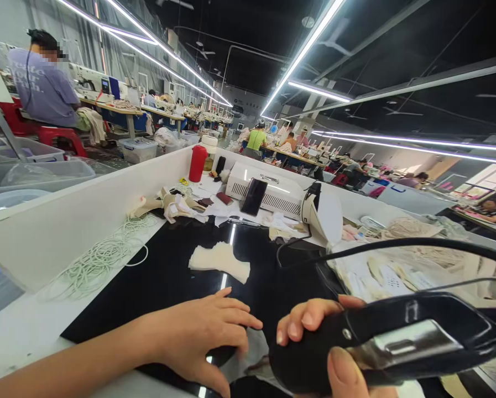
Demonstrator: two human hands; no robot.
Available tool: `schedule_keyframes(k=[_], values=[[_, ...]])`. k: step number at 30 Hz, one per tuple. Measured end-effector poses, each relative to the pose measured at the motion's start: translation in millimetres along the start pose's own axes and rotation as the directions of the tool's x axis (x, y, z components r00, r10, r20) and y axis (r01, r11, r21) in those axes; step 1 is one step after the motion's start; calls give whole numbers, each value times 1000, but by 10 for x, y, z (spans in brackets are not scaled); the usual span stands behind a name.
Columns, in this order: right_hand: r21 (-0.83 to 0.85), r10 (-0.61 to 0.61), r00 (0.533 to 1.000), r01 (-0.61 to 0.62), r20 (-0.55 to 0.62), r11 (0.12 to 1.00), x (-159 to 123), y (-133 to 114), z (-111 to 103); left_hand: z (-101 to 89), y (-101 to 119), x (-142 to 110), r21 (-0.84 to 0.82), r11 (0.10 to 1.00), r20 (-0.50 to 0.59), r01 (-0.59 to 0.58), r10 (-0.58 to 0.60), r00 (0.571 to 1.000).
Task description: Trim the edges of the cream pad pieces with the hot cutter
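My left hand (pixel 204 334) hovers low over the glossy black tabletop (pixel 148 276), fingers apart and nothing in them. Just beyond it lies a small stack of cream fabric pieces (pixel 218 260). At the lower right, my right hand (pixel 312 320) is wrapped round a black, corded handheld device (pixel 397 331) with a rounded end and a silver metal panel. The exact kind of device is not clear. A thick black cable (pixel 417 243) arches behind it. Part of my right palm is hidden by the device.
Pale green cord (pixel 102 260) lies tangled at the left by the white partition (pixel 65 232). At the back are a red tumbler (pixel 197 163), a phone (pixel 254 197), a white vented machine (pixel 239 185), a white lamp (pixel 328 215) and fabric scraps. Bagged goods (pixel 380 273) lie right.
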State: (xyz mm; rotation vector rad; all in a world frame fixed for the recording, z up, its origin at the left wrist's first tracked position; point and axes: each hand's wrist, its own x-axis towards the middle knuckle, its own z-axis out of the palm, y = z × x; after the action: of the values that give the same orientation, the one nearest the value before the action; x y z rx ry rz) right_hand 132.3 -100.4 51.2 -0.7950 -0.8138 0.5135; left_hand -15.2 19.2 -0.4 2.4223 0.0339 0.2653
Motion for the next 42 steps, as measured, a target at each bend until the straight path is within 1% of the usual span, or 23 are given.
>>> schedule_keyframes(k=[3,6,9,11,13,15,17,18,20,22,24,28,32,34,37,42], values=[[-34,-61,998,60,-22,998,102,-23,-144,-33,16,-16,53,999,-14,3,-2,1000],[-80,-75,995,70,-63,994,168,-36,-252,-74,24,-42,71,997,-23,17,-15,1000],[-106,-76,993,66,-90,992,180,-52,-285,-145,15,-86,114,993,-9,34,-34,999],[-114,-73,992,61,-99,992,169,-57,-286,-199,-14,-122,178,983,-12,42,-40,999],[-121,-64,992,50,-112,991,157,-47,-292,-238,-63,-154,277,960,-54,40,-26,998],[-121,-69,993,57,-97,991,157,-22,-314,-242,-113,-170,395,918,-135,33,23,991],[-116,-88,994,80,-66,990,172,14,-343,-203,-139,-165,476,878,-230,50,69,971],[-116,-100,994,94,-50,989,183,33,-356,-169,-137,-155,486,871,-264,68,73,962],[-126,-132,991,128,-24,984,208,67,-370,-90,-103,-124,455,885,-287,102,38,957],[-133,-156,987,152,-25,979,230,90,-366,-19,-52,-92,414,903,-258,115,-5,966],[-130,-158,987,153,-29,980,243,101,-351,23,-19,-72,391,914,-231,106,-14,973],[-124,-152,988,148,-24,981,243,102,-320,27,-56,-79,350,934,-230,74,9,973],[-134,-162,987,158,-17,978,214,116,-296,19,-84,-95,328,942,-241,77,5,971],[-135,-155,988,151,-25,979,191,130,-281,26,-40,-87,284,955,-218,86,-23,976],[-116,-143,989,139,-25,983,154,149,-257,48,74,-61,176,978,-168,109,-79,983],[-103,-124,992,121,-22,987,93,180,-219,78,222,-12,41,981,-33,189,-188,982]])
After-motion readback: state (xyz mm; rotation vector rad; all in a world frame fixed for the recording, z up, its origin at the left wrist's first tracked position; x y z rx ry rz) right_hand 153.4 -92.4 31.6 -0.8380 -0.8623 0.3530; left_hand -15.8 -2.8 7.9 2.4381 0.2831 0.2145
